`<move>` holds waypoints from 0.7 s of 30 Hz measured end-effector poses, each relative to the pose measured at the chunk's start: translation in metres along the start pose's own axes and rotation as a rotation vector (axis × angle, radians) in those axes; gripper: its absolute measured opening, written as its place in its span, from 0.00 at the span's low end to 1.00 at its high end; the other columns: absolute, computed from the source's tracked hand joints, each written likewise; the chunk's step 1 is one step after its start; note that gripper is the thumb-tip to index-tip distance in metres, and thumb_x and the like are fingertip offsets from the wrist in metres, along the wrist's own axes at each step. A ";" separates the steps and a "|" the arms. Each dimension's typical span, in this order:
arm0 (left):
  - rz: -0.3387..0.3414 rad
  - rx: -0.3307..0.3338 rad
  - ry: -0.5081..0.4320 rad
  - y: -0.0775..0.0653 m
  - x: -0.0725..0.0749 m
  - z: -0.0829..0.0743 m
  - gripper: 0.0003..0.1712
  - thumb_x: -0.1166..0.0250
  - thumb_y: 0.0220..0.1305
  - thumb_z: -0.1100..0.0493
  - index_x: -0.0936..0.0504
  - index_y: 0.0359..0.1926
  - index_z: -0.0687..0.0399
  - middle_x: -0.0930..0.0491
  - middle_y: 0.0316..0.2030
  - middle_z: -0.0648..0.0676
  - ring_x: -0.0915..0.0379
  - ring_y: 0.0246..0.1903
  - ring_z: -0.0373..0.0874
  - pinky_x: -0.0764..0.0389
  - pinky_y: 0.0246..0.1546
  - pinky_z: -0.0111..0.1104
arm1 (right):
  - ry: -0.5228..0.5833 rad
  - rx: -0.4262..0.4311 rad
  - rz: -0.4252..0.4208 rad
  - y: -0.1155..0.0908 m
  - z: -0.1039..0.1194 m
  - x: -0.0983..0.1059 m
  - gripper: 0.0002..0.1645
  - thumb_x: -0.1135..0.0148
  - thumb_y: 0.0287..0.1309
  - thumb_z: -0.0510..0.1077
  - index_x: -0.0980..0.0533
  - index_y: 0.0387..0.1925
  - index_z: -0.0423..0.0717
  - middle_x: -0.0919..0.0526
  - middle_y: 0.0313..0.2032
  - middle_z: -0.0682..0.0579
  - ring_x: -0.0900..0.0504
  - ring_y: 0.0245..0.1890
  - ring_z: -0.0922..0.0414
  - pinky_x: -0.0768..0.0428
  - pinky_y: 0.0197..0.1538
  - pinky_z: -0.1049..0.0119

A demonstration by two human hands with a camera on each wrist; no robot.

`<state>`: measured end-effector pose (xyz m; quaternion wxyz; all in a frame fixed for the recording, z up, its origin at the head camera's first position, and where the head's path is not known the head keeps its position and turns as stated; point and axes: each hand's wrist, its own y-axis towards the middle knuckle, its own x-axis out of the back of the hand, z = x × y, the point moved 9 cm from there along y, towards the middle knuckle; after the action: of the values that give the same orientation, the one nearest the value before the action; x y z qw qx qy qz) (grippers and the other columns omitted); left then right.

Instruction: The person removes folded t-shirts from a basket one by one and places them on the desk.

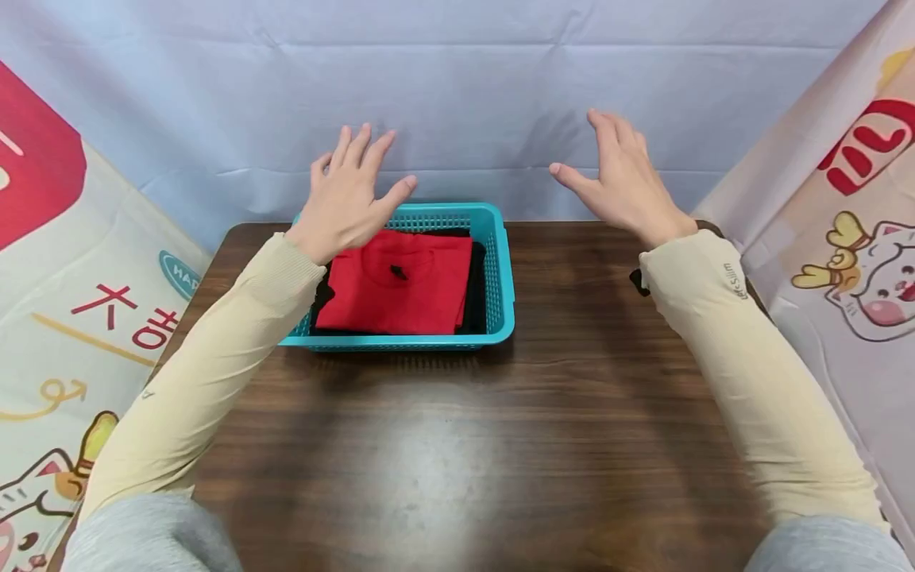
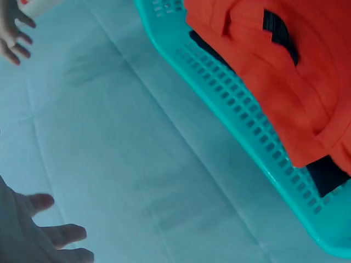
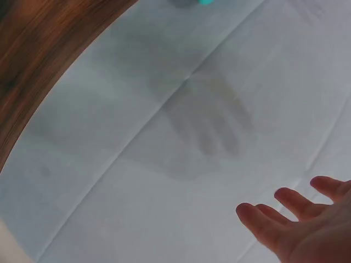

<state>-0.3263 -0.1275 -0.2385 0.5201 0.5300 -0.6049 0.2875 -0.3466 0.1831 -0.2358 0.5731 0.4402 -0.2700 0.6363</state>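
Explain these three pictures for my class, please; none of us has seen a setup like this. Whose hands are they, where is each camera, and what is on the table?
There is no robot here: a person works with bare hands. The wide picture comes from a camera on the head, looking forward and down. The other two come from cameras on the wrists: the left one shows mostly the basket and pale cloth, the right one mostly pale cloth and some fingers.

On the brown table stands a turquoise basket. In it lies a folded red garment, with black fabric showing around it. Behind hangs a pale cloth.

The left hand and right hand are raised, fingers spread. Neither holds anything.
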 end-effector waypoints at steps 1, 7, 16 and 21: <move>-0.001 0.008 -0.034 -0.003 0.001 0.002 0.43 0.61 0.66 0.29 0.57 0.77 0.38 0.64 0.77 0.51 0.75 0.76 0.52 0.60 0.70 0.56 | 0.015 0.006 -0.015 -0.002 0.002 0.000 0.52 0.51 0.63 0.68 0.60 0.77 0.53 0.57 0.76 0.49 0.57 0.75 0.45 0.48 0.71 0.41; 0.039 0.080 -0.265 -0.028 0.008 0.020 0.44 0.59 0.68 0.31 0.58 0.77 0.41 0.59 0.77 0.47 0.66 0.76 0.48 0.58 0.72 0.55 | 0.157 0.024 -0.110 -0.017 0.013 -0.004 0.43 0.46 0.63 0.59 0.48 0.74 0.50 0.38 0.69 0.45 0.40 0.69 0.47 0.37 0.67 0.48; 0.025 0.140 -0.420 -0.065 0.000 0.049 0.41 0.58 0.71 0.35 0.52 0.76 0.51 0.48 0.74 0.55 0.48 0.71 0.53 0.43 0.69 0.53 | 0.486 -0.032 -0.070 -0.043 0.028 -0.038 0.34 0.44 0.65 0.54 0.38 0.68 0.47 0.25 0.59 0.47 0.24 0.57 0.52 0.25 0.58 0.55; 0.022 0.183 -0.442 -0.074 -0.017 0.060 0.40 0.59 0.72 0.36 0.50 0.75 0.53 0.42 0.71 0.58 0.42 0.68 0.54 0.39 0.67 0.53 | 0.656 -0.061 0.036 -0.047 0.035 -0.076 0.32 0.44 0.66 0.49 0.39 0.68 0.42 0.26 0.58 0.44 0.21 0.54 0.51 0.20 0.54 0.61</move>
<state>-0.2782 -0.1962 -0.2868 0.3217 0.6183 -0.6813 0.2238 -0.2962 0.1255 -0.2934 0.6311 0.1897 -0.0978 0.7458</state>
